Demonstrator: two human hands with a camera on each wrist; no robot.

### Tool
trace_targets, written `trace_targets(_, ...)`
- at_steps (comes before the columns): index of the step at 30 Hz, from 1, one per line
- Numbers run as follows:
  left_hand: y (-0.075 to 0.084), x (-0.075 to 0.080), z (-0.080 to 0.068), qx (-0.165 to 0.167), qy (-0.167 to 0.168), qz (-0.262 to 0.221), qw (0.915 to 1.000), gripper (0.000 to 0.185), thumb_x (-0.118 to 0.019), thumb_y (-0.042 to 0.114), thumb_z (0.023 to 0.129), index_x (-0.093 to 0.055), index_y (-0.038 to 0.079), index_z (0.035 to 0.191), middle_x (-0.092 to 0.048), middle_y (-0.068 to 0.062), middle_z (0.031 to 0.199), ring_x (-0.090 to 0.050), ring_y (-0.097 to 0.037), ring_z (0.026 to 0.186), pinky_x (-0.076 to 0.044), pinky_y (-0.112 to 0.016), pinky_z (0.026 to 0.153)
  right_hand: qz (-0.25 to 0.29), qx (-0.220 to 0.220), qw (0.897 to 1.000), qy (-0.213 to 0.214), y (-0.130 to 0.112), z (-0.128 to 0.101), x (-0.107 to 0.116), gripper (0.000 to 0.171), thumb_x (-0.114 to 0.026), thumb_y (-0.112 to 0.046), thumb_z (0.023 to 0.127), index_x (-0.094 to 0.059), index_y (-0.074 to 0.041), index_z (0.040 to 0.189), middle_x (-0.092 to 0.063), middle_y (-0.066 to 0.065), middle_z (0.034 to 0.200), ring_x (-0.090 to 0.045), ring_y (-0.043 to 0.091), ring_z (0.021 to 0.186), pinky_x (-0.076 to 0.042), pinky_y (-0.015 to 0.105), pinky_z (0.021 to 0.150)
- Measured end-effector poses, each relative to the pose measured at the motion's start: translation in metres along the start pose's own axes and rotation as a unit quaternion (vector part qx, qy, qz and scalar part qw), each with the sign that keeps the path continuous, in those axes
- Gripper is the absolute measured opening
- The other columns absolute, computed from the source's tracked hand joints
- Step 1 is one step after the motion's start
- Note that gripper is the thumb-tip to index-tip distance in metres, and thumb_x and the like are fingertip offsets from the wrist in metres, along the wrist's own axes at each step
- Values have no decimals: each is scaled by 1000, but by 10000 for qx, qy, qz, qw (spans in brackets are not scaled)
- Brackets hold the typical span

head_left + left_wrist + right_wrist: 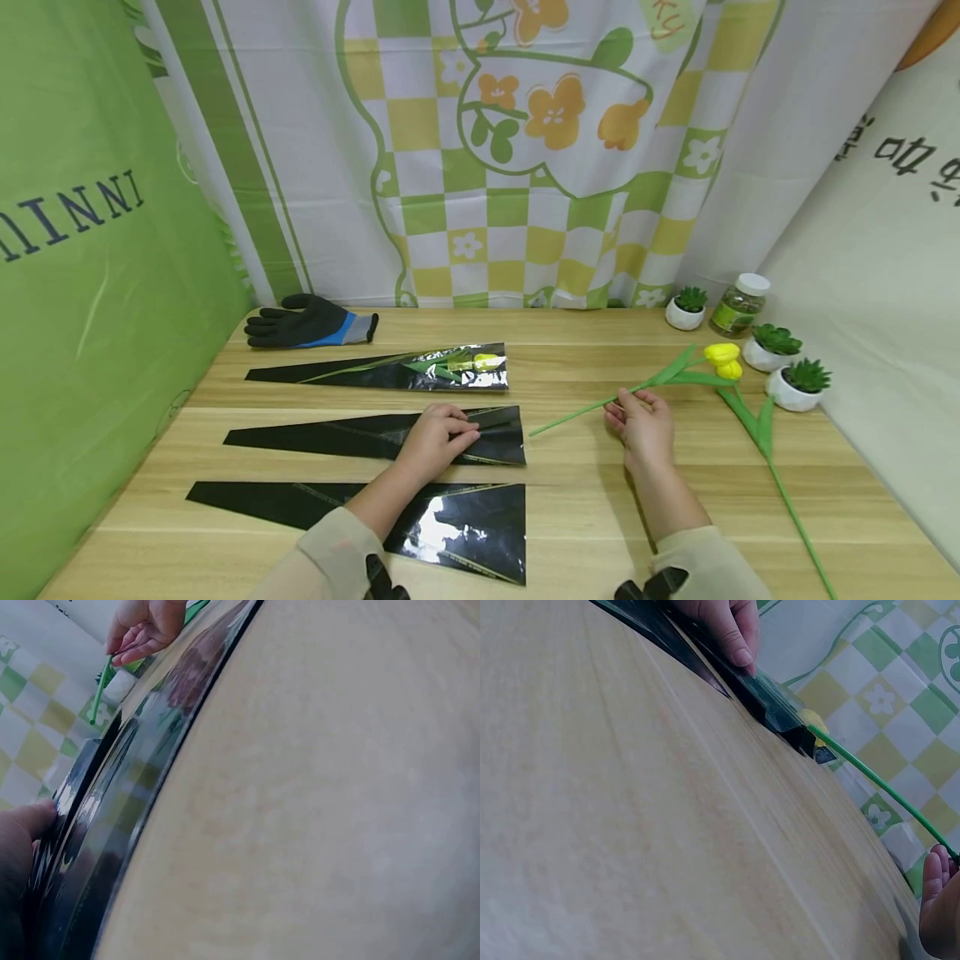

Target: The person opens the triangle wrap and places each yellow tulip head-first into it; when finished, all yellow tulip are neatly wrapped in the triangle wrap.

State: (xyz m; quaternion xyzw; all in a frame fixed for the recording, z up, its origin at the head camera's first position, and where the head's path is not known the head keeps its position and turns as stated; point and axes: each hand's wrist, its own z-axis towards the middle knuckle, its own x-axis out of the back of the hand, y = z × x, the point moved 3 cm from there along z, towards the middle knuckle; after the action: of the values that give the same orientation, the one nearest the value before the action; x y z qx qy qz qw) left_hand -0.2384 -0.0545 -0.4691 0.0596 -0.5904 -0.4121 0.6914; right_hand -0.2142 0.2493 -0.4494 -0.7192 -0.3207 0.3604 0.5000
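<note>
Head view shows 3 glossy black tapered sleeves on the pale wood-grain table [570,500], all shiny plastic film. The left hand [435,440] rests with loosely bent fingers on the wide end of the middle sleeve [360,435], gripping nothing as far as I can see. The right hand [645,421] pinches the thin green stem of a fake yellow tulip [722,358], held low over the table right of the sleeves. Both wrist views are blurry, with each hand cut off at the edge.
</note>
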Motion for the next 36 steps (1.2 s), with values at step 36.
trace_targets(36, 3, 1, 3, -49, 343, -55, 9994, 18, -74, 25, 88, -79, 13, 101, -70, -2, 101, -61, -21, 99, -51, -38, 88, 162, 81, 9998, -107, 6, -7, -11, 23, -54, -9, 100, -35, -10, 114, -56, 6, 100, -65, 5, 73, -58, 18, 75)
